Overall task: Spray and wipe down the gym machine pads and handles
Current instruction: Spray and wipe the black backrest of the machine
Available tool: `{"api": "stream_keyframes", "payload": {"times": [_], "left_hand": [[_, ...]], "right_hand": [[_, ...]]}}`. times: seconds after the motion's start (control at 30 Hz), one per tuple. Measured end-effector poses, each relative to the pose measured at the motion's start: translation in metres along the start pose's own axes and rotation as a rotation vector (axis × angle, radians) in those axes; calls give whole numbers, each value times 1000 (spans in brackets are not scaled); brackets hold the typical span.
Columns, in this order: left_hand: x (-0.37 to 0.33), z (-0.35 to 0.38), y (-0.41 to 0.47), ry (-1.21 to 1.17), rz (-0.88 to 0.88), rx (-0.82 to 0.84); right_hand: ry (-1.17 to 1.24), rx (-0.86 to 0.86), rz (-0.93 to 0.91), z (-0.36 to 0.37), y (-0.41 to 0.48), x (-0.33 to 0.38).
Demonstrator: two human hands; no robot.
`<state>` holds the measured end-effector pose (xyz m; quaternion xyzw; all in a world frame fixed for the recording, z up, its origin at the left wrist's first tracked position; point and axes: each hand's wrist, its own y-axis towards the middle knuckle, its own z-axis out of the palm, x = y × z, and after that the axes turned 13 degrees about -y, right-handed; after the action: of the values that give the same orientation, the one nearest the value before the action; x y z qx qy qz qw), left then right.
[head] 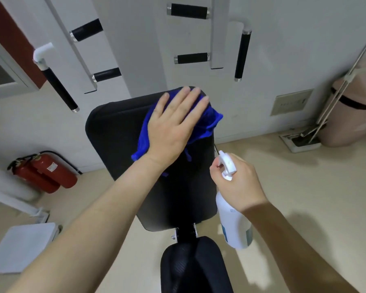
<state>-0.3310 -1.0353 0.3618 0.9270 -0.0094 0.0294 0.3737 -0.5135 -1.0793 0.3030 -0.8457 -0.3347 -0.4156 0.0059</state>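
**Mid-wipe on the back pad, bottle in the other hand**

The left hand (pixel 169 127) lies flat on a blue cloth (pixel 207 123), pressing it against the upper right part of the black back pad (pixel 114 127). The fingers (pixel 186 98) are straight and slightly spread, reaching almost to the pad's top edge. The cloth is bunched up: some sticks out to the right of the hand and a strip hangs down by the wrist.

The right hand (pixel 239 182) holds a white spray bottle (pixel 230 225) just off the pad's right edge. Its fingers are curled round the neck right under the spray head, and the nozzle points up and to the left, toward the pad. The bottle body hangs below the hand, over the floor (pixel 304 187).

Below the back pad is the black seat pad (pixel 194 263), joined to it by a bracket. Above, on the white frame, several black handles stick out, e.g. a top one (pixel 188 11) and a long one on the left (pixel 59 89). None are touched by either hand.

A red fire extinguisher (pixel 44 172) lies on the floor against the wall on the left.
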Motion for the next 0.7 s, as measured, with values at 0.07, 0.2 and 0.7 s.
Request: {"api": "stream_keyframes", "payload": {"times": [0.07,0.2,0.7], "left_hand": [[1,24,-13,67,193,55],[-5,63,-89,65,515,441],[49,18,-130,158,540,560]], "right_hand": [[-16,-18,12,-2,-1,-9],[-15,-31,26,1,-4,-17],[54,183,95,-5,-6,-9]]}}
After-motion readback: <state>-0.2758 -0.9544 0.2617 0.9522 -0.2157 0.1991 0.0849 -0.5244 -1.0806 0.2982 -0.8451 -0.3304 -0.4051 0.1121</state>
